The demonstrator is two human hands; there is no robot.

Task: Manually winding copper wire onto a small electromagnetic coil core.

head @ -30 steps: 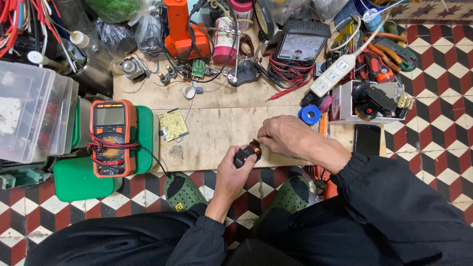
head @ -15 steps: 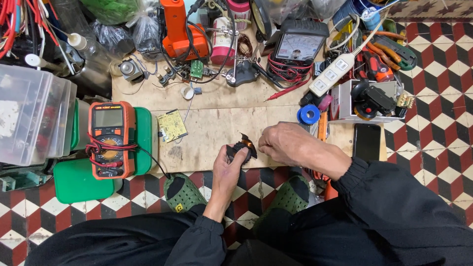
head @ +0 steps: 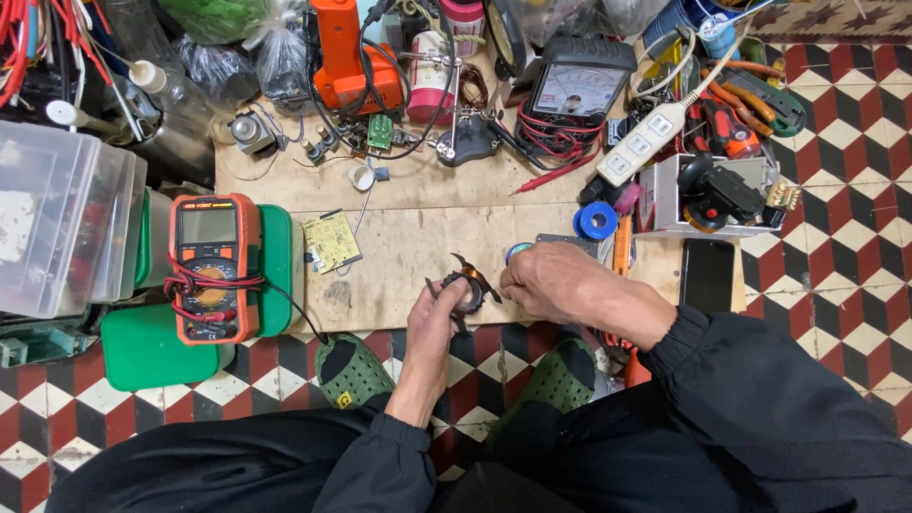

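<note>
My left hand (head: 435, 328) grips a small dark round part with copper windings and thin prongs (head: 464, 285), held just above the near edge of the wooden board (head: 399, 256). My right hand (head: 551, 283) lies on the board right beside that part, fingers curled and pressed down next to a small blue-and-white round piece (head: 518, 251). What the right fingers pinch is hidden. My sleeves are black.
An orange multimeter (head: 211, 268) rests on green boxes at the left. A small yellow circuit board (head: 331, 241) lies on the wood. A blue tape roll (head: 596, 220), black phone (head: 708, 275), white power strip (head: 644, 144), analogue meter (head: 579, 87) and orange tool (head: 347, 57) crowd the far side.
My right hand let go of the dark part and slid right onto the board. My left hand kept the part and turned it so the prongs show.
</note>
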